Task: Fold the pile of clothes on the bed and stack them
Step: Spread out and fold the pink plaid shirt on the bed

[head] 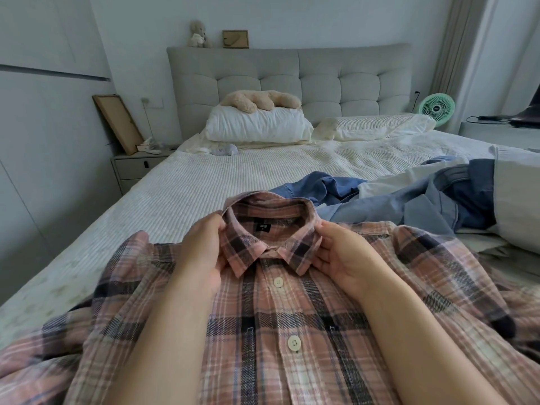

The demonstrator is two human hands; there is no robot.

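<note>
A pink, black and white plaid flannel shirt lies front-up and buttoned on the near part of the cream ribbed bedspread, its long axis running near to far with the collar pointing toward the far grey padded headboard and its sleeves spread left and right. The left hand pinches the left side of the collar between thumb and curled fingers; the right hand grips the right side likewise. Just beyond the collar, to the far right, a rumpled pile of blue and white clothes rests on the bedspread
</note>
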